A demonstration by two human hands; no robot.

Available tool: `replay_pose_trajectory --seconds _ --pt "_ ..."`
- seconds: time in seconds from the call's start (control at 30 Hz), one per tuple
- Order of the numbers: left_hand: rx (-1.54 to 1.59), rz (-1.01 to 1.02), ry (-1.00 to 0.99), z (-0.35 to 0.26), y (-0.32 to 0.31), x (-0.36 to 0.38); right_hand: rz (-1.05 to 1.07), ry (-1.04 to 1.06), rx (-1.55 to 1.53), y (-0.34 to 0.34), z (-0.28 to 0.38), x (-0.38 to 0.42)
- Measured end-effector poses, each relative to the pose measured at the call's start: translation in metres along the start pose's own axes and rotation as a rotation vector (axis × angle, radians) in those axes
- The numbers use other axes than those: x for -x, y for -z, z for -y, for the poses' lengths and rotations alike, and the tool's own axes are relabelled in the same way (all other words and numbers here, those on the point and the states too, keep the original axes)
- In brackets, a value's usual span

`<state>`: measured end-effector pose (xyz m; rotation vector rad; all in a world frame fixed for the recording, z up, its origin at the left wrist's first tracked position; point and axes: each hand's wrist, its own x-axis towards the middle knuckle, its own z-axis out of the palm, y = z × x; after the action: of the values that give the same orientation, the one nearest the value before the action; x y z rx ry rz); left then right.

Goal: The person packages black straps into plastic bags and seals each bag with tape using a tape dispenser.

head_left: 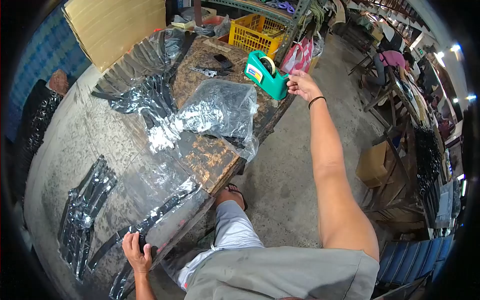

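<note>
My right hand (303,85) reaches to the front end of a green tape dispenser (273,80) on the wooden bench, its fingers pinched together at the cutter end; whatever is between them is too small to make out. Inside the dispenser sits a roll of tape (267,64). My left hand (137,250) rests at the near edge of the grey table, its fingers over a long black strip in clear plastic (155,215). Left of it lies a bundle of black wrapped strips (86,210).
A clear plastic bag (220,110) and a fan of wrapped black strips (145,75) cover the bench's middle. Behind are pliers (205,71), a black device (223,61), a yellow crate (256,34) and a cardboard box (117,30). A person (392,59) bends over a bench at right.
</note>
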<state>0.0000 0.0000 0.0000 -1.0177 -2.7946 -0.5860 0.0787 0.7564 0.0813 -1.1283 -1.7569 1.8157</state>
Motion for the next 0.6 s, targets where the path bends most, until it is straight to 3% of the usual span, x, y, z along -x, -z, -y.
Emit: replay_pose_trajectory --seconds 0.3,0.37,0.4,0.43,0.5,0.57,0.6 --pt "-0.007 -0.003 -0.003 -0.002 0.0 -0.002 -0.084 0.112 0.077 -0.003 -0.017 -0.012" --pt "-0.01 -0.029 -0.016 -0.001 -0.001 -0.002 -0.354 0.462 1.014 0.007 -0.032 -0.037" --pt "-0.009 -0.021 -0.011 -0.001 -0.001 -0.002 -0.368 0.287 1.137 0.002 -0.028 -0.023" --pt "0.006 -0.033 -0.03 -0.001 -0.003 -0.002 -0.354 0.289 1.141 0.006 -0.029 -0.012" --pt "0.026 -0.034 -0.048 -0.001 0.0 -0.003 -0.255 0.315 0.65 0.002 -0.045 0.009" --pt "0.041 -0.033 -0.035 -0.002 0.003 -0.003 -0.095 0.269 0.142 -0.029 -0.041 0.077" --pt "0.027 -0.053 -0.042 0.0 0.001 -0.002 -0.006 0.321 0.032 -0.041 -0.045 0.107"
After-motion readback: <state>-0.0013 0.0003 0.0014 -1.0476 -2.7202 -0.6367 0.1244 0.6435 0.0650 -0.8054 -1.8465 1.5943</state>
